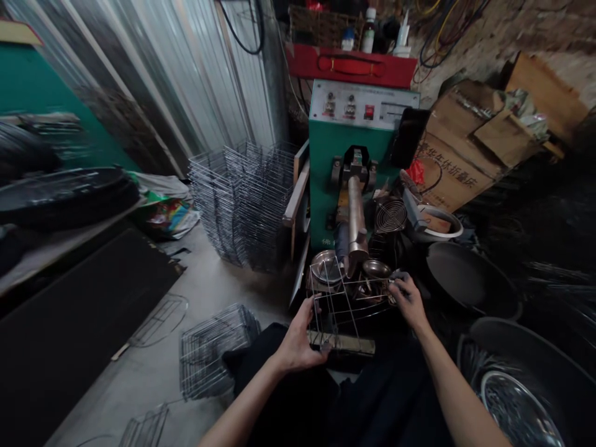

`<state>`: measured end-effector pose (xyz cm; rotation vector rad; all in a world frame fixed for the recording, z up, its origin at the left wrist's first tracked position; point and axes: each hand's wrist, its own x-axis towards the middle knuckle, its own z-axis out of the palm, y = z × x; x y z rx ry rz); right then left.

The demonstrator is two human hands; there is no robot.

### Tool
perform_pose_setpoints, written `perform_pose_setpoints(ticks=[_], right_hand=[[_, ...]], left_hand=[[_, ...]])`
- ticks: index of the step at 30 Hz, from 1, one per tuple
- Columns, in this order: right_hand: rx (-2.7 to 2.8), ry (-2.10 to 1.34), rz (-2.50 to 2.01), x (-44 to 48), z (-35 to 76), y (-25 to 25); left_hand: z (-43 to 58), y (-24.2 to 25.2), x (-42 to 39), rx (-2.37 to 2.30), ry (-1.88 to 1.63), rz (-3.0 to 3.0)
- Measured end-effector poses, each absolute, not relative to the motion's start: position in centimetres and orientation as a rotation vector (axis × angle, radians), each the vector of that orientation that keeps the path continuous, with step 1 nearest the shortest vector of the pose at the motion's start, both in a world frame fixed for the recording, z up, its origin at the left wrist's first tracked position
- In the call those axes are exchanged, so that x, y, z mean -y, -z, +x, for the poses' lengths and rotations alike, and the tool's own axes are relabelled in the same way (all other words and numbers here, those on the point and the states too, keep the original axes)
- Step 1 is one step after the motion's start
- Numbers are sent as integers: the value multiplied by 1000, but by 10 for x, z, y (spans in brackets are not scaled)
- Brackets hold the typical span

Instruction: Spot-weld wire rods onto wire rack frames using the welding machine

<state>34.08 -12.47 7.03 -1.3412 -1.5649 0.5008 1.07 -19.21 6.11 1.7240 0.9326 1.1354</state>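
Note:
My left hand (302,340) grips the near left side of a thin wire rack (349,304), thumb and fingers closed around its edge. The rack is held tilted above my lap, in front of the green machine (321,180). My right hand (410,303) is at the rack's far right end, fingers pinched together. What lies between those fingertips is too small and dark to make out. Just beyond the rack, a thick metal arm (356,217) of the machine slopes down toward me. Small metal dishes (376,268) sit beneath it.
Tall stacks of wire racks (239,205) stand left of the machine. A lower wire stack (209,354) is on the floor by my left leg. Dark round basins (470,279) and a cardboard box (459,149) are at right. A black panel (84,329) lies at left.

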Motion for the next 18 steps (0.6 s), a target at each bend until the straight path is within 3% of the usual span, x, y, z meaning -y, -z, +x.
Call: perform_pose_setpoints(ticks=[18], right_hand=[[1574,-486,-1277,73,316,-88]], left_hand=[[7,-47,147,-875,-1177,1815]])
